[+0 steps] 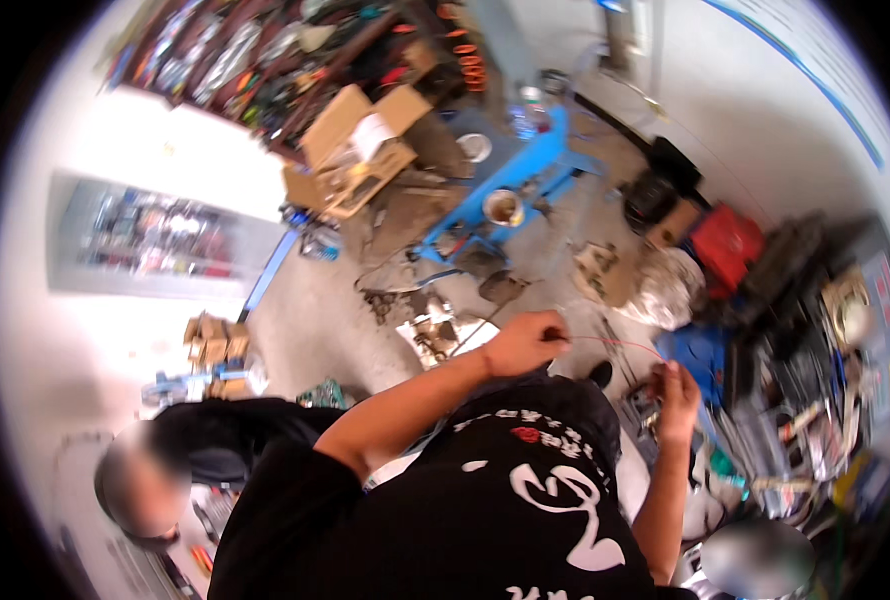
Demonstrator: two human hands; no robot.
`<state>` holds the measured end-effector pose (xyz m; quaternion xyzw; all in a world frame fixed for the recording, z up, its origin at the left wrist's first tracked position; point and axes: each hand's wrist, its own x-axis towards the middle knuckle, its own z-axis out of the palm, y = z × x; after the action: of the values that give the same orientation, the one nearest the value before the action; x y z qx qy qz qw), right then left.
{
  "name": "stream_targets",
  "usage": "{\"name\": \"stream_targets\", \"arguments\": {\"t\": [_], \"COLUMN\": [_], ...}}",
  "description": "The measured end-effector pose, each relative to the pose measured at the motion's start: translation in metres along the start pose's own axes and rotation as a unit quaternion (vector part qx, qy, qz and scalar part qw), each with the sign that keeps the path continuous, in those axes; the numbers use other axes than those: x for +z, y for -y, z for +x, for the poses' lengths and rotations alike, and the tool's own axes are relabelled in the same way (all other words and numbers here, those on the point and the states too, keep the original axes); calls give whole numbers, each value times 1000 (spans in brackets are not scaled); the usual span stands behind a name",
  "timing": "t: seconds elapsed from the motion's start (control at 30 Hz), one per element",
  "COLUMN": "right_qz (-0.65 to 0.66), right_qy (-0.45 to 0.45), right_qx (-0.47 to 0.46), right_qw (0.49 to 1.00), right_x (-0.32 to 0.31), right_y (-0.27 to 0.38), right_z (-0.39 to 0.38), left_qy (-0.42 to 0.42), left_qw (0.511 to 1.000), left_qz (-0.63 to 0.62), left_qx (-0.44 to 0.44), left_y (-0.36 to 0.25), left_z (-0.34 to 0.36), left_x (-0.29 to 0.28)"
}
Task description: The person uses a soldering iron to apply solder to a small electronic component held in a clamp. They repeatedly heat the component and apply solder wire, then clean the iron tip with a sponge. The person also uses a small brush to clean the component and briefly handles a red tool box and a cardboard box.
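Note:
A thin red wire or thread [620, 341] runs between my two hands in front of my body, slightly bowed. My left hand [527, 342] is closed, with its fingers curled around one end of it. To the right and a little nearer, my right hand [676, 398] pinches the other end between the fingertips. What lies inside each grip is too small and blurred to make out further. Below the left hand, a white sheet with metallic-looking pieces [435, 330] lies on the floor.
Ahead stand a blue metal frame [485, 205] and an open cardboard box [360, 150]. At right are a clear plastic bag [665, 287], a red bag-like thing [727, 240] and piled tools. One person [250, 440] is close at left; another person's head [757, 558] shows lower right.

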<state>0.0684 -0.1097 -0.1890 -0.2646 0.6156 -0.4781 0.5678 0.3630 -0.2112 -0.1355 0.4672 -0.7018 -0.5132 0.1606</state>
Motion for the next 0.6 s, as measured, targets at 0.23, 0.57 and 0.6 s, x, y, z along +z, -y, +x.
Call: {"name": "stream_targets", "arguments": {"t": [0.23,0.57,0.6], "right_qz": [25,-167,-197], "right_qy": [8,329,356], "right_qx": [-26,-62,-77], "right_qw": [999,927,910], "right_x": [101,491,540], "right_y": [31,96,97], "right_z": [48,175,185], "left_qy": [-74,-321,-341], "left_qw": [928,723,705], "left_qz": [-351,-597,-606], "left_qx": [-98,-133,-142], "left_y": [62,213,219], "left_z": [-10,-105,-117], "left_x": [-55,-198,-203]}}
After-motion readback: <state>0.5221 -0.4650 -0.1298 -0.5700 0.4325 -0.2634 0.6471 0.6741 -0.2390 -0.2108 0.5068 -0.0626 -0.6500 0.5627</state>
